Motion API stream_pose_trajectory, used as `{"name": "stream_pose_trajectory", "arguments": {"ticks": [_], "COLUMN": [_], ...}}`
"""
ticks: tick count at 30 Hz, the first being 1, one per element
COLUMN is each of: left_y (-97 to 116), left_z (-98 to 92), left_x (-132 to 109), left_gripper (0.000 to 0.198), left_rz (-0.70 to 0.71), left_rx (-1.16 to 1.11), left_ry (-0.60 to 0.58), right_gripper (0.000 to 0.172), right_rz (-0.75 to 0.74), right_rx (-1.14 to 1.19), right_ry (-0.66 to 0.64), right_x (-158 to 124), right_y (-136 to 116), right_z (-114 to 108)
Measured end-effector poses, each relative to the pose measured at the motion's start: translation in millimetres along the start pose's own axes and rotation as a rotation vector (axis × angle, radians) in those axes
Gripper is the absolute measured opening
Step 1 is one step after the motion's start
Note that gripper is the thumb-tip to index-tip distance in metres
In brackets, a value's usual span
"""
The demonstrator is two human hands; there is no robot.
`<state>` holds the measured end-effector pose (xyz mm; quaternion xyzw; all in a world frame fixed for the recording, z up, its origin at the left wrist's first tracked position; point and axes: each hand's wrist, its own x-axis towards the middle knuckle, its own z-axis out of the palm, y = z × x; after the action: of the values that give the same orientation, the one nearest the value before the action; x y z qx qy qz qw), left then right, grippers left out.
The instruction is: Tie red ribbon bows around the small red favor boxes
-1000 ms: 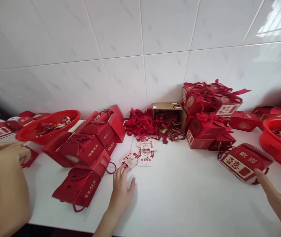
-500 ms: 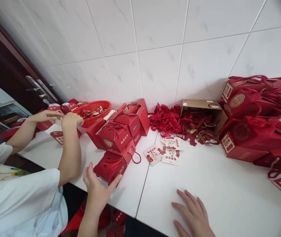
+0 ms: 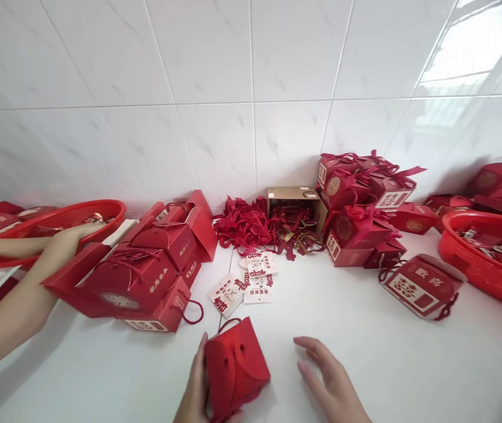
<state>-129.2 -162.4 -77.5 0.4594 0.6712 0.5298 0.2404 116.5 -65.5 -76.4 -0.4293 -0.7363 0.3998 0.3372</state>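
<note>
My left hand (image 3: 196, 382) grips a red gift box (image 3: 238, 367) from its left side, low over the front of the table. The box is tilted, with its curved flaps, two round holes and a cord handle showing. To the right of it, my right hand (image 3: 327, 376) is held apart from the box, fingers spread and nothing in them. Beyond the box lie several printed cards (image 3: 228, 295) with red characters. A heap of red ribbons (image 3: 247, 226) sits behind the cards.
At left stand stacked red boxes (image 3: 134, 279); a co-worker's arms (image 3: 39, 288) reach to a red basket (image 3: 105, 208). An open cardboard box (image 3: 297, 192) of ribbons lies by the wall. Right are ribboned boxes (image 3: 356, 229), a single box (image 3: 424, 286) and another basket (image 3: 475, 264) with small packets.
My left hand has taken the front red box from the left stack and brought it rightward. The view has turned right, showing the second basket. My right hand stays empty.
</note>
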Motion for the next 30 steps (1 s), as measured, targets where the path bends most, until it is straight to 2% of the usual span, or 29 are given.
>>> {"name": "stream_pose_trajectory", "arguments": {"ticks": [3, 5, 7, 10, 13, 16, 20, 24, 30], "left_y": [-7.2, -14.0, -20.1, -24.7, -23.4, -20.5, -20.7, -23.0, -24.7], "left_z": [25.8, 34.1, 37.2, 36.3, 33.6, 31.2, 29.2, 29.2, 29.5], "left_x": [9.2, 11.7, 12.9, 14.2, 15.8, 17.4, 19.3, 20.4, 16.3], "left_gripper": [0.088, 0.071, 0.065, 0.069, 0.083, 0.102, 0.118, 0.124, 0.126], "left_rz": [0.201, 0.308, 0.351, 0.398, 0.423, 0.407, 0.387, 0.327, 0.283], "left_rx": [0.152, 0.326, 0.475, 0.560, 0.553, 0.528, 0.469, 0.412, 0.384], "left_ry": [-0.093, -0.124, -0.126, -0.131, -0.136, -0.151, -0.190, -0.188, -0.191], "right_gripper": [0.028, 0.023, 0.018, 0.017, 0.028, 0.032, 0.033, 0.031, 0.032], "right_rz": [0.009, -0.011, 0.003, 0.096, 0.221, 0.272, 0.186, 0.062, 0.106], "right_rx": [0.062, -0.035, -0.068, -0.093, -0.080, -0.068, -0.085, -0.117, -0.122], "right_ry": [0.062, 0.104, 0.130, 0.150, 0.145, 0.190, 0.283, 0.250, 0.216], "right_x": [43.8, 85.9, 132.9, 198.7, 241.6, 256.9, 256.5, 265.8, 297.9], "right_y": [-14.5, -15.6, -10.6, 2.3, 13.7, 18.9, 16.1, 7.3, 1.3], "right_z": [-26.8, -42.0, -49.7, -42.9, -21.8, -3.6, 4.7, 10.6, 20.5]}}
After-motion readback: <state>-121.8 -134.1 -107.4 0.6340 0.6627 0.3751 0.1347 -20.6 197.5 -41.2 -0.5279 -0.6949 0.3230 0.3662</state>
